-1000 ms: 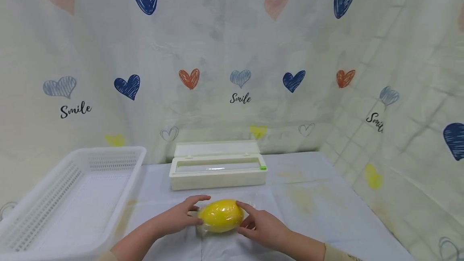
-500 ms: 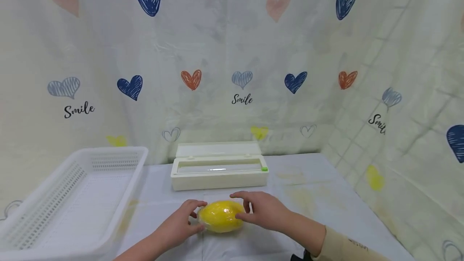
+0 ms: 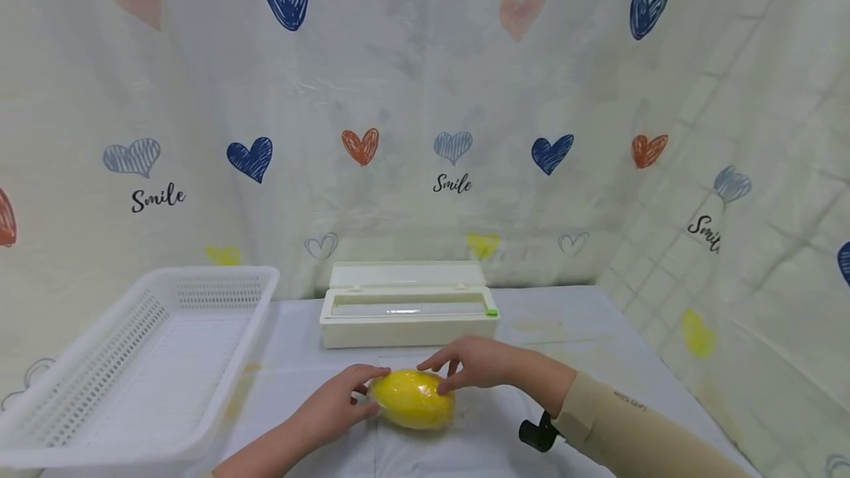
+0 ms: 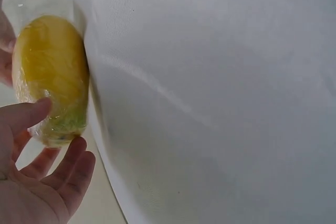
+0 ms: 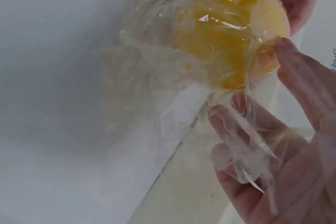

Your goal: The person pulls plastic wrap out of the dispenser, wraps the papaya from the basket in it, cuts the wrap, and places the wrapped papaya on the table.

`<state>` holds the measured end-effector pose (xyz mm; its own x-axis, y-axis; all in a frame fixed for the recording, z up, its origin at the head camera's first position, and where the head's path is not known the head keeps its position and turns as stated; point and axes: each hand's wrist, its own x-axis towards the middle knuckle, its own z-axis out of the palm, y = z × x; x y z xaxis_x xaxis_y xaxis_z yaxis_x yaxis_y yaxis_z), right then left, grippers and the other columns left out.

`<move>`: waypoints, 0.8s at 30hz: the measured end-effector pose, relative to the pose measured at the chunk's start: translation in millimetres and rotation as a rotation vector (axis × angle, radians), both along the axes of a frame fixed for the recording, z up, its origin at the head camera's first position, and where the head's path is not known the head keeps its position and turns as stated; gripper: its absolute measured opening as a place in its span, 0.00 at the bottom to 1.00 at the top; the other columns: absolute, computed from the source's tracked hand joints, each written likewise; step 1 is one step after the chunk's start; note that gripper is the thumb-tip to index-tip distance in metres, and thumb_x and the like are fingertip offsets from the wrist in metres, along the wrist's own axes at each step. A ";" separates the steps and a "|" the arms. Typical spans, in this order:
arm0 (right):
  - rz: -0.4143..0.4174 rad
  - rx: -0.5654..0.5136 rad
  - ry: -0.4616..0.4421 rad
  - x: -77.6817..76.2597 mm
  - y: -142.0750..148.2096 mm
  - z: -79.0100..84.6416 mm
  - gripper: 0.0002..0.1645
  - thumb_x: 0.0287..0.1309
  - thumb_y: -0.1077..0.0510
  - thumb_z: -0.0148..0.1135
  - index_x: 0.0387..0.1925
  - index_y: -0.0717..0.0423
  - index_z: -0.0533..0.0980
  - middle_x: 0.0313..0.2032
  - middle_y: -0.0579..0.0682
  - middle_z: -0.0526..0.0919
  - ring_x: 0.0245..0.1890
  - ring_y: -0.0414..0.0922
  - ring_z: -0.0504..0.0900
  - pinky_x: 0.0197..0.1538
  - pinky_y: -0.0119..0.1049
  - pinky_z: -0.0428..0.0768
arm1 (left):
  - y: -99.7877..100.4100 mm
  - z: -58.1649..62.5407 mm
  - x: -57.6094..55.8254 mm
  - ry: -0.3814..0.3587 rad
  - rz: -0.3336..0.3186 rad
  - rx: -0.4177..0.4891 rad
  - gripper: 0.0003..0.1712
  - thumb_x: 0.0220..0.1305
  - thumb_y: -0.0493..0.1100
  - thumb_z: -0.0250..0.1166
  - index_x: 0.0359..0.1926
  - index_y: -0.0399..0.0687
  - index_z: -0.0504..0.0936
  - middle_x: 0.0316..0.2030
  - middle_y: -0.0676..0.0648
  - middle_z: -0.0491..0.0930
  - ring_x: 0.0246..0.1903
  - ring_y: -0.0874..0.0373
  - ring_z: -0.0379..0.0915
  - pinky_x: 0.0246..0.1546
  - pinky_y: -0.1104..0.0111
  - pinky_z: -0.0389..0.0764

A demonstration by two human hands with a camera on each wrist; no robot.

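Note:
A yellow oval fruit (image 3: pixel 413 398), greenish at one end in the left wrist view, lies on the white cloth, wrapped in clear plastic wrap (image 5: pixel 144 51). My left hand (image 3: pixel 332 400) holds its left end, the thumb on one side and fingertips at the tip. At the right end, my right hand (image 3: pixel 479 364) touches the fruit with its thumb, the other fingers loosely bent and spread. Loose wrap trails off the fruit and across the right fingers in the right wrist view; whether they pinch it is unclear.
Behind the fruit stands a cream wrap dispenser (image 3: pixel 409 330), lid raised, with a roll inside and a green slider at its right. A white perforated basket (image 3: pixel 262 316) is on the left. A heart-printed curtain (image 3: pixel 425 94) hangs behind. Beside the right sleeve shows a black object (image 3: pixel 536 435).
My right hand has lifted from the fruit's right side and come round to its upper right. The left hand stays at the left end. The fruit has tilted slightly, its right end lower.

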<state>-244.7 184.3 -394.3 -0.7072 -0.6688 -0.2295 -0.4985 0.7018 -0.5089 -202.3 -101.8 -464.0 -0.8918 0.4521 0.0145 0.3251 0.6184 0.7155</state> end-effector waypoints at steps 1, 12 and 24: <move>0.000 -0.004 -0.010 0.7 0.1 -1.2 0.25 0.57 0.49 0.71 0.57 0.31 0.80 0.44 0.33 0.83 0.38 0.32 0.79 0.39 0.29 0.80 | 0.6 -0.4 -0.9 0.001 -0.001 -0.004 0.30 0.60 0.45 0.72 0.64 0.61 0.76 0.61 0.51 0.74 0.47 0.54 0.76 0.40 0.62 0.81; -0.014 -0.035 -0.015 8.2 2.7 -7.2 0.24 0.58 0.48 0.70 0.58 0.36 0.80 0.41 0.32 0.83 0.37 0.32 0.80 0.40 0.29 0.79 | 7.2 2.5 -6.6 0.036 0.052 -0.062 0.37 0.62 0.47 0.70 0.71 0.58 0.67 0.69 0.41 0.59 0.56 0.46 0.73 0.47 0.51 0.80; -0.019 -0.071 -0.008 13.1 9.0 -14.0 0.19 0.67 0.50 0.62 0.58 0.33 0.79 0.41 0.32 0.82 0.39 0.33 0.79 0.45 0.29 0.80 | 16.8 4.7 21.7 -0.126 0.150 -0.062 0.35 0.60 0.64 0.68 0.65 0.59 0.72 0.63 0.42 0.61 0.44 0.53 0.74 0.31 0.60 0.77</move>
<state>-231.6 193.4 -408.2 -0.7185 -0.6697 -0.1877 -0.4809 0.6733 -0.5615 -180.5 -85.0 -459.3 -0.9421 0.3111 -0.1254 0.1367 0.6974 0.7035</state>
